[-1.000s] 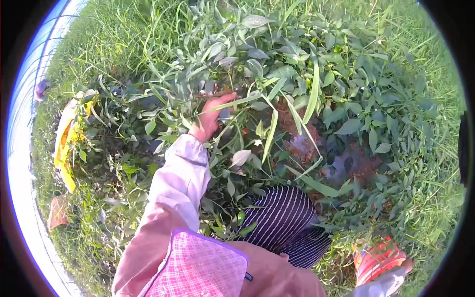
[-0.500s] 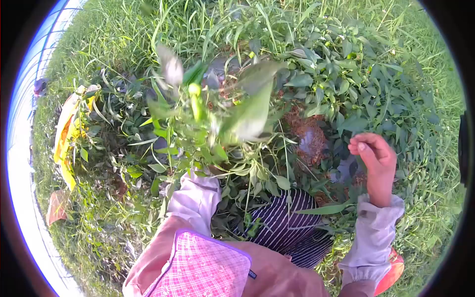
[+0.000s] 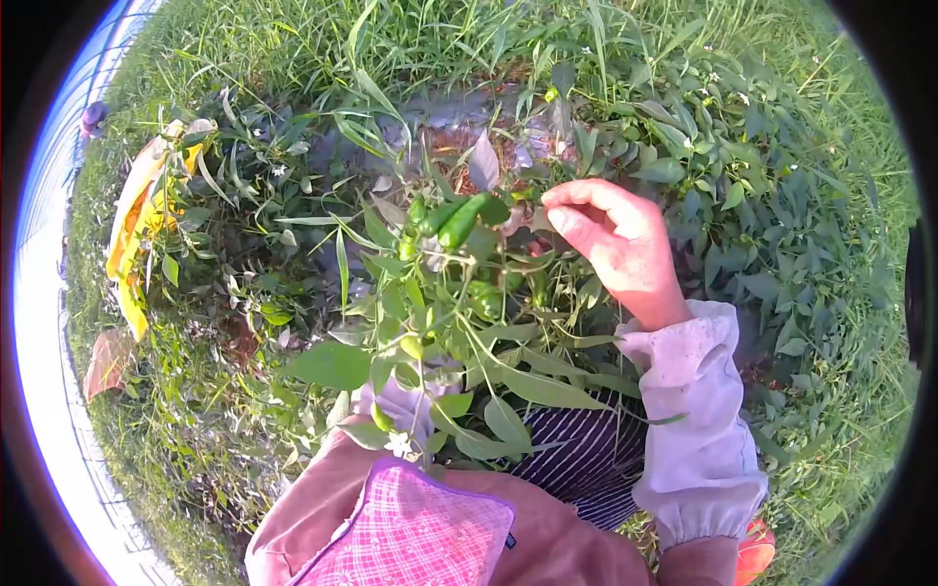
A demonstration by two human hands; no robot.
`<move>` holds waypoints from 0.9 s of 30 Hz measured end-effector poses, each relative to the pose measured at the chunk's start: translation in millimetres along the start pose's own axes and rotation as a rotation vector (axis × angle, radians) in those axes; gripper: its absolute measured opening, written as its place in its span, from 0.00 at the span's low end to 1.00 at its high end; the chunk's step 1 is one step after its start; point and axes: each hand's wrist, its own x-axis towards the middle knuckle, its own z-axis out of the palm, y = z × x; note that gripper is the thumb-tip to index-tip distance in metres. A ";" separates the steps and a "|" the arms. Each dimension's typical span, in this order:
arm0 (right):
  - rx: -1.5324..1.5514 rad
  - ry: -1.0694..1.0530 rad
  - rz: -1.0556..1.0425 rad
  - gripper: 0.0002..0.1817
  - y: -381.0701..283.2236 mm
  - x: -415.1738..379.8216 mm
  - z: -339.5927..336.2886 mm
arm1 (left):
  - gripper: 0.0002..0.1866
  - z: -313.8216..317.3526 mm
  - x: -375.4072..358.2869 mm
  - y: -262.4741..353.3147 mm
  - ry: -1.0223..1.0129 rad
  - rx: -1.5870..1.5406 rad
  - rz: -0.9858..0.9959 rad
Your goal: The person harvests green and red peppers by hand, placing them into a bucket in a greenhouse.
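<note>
A pepper plant (image 3: 508,386) is lifted toward me, its leaves spread over my lap. Green peppers (image 3: 461,225) hang among the stems near its top, with a small pale pepper (image 3: 411,347) and a white flower (image 3: 399,442) lower down. My right hand (image 3: 620,244) is just right of the peppers, thumb and fingers pinched together beside some leaves; whatever may be between the fingertips is too small to make out. My left sleeve (image 3: 396,400) runs up under the foliage, and leaves hide the left hand and its fingers.
Pepper bushes (image 3: 674,161) and tall grass (image 3: 430,49) surround me. Grey ground sheeting (image 3: 459,107) shows between the plants. A yellow-orange bag or cloth (image 3: 137,244) lies at the left. A reddish-orange object (image 3: 754,552) is near my right elbow. My striped knee (image 3: 576,439) is below the plant.
My right hand has moved left and up, closer to the peppers. The blurred, swinging branch has settled toward me, and a cluster of peppers now shows clearly.
</note>
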 end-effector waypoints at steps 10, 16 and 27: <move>-1.224 -0.445 -0.257 0.21 -19.1 -52.5 36.0 | 0.23 29.4 38.1 -33.2 -0.060 -0.380 0.068; -0.935 -0.360 -0.038 0.37 -14.3 -93.9 5.3 | 0.23 38.5 73.6 -54.2 -0.095 -0.424 0.136; -0.237 -0.450 0.518 0.12 -71.5 -137.3 -71.5 | 0.27 51.7 75.2 -65.4 -0.307 -0.491 0.402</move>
